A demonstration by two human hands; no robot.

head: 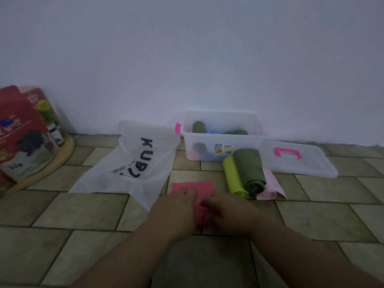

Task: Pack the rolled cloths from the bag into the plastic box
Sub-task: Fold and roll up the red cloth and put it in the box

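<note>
- Pink cloth lies before the plastic box, near end rolled under both hands.
- Left hand and right hand grip that roll, fingers curled.

The left forearm and right forearm reach forward and converge on the pink cloth. The left hand lies palm-down on the cloth's left side, fingers bent onto it. The right hand sits at its near right, fingers curled round the bunched end. The hands nearly touch.
</note>
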